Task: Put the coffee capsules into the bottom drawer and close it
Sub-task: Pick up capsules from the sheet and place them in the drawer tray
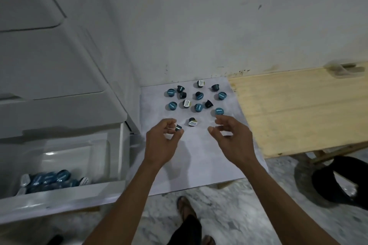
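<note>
left hand: pinching one dark coffee capsule, frame centre | right hand: loosely curled, holding nothing | loose capsules: on white sheet, upper centre | bottom drawer: open, lower left, holding blue capsules

— What's on the floor there?
— A pale sheet, flat against the wall, beside the drawer unit. Loose coffee capsules are scattered over its far half, some teal lids up, some tipped on their sides.
— And next to it?
— A wooden board, touching the sheet's right edge.
</note>
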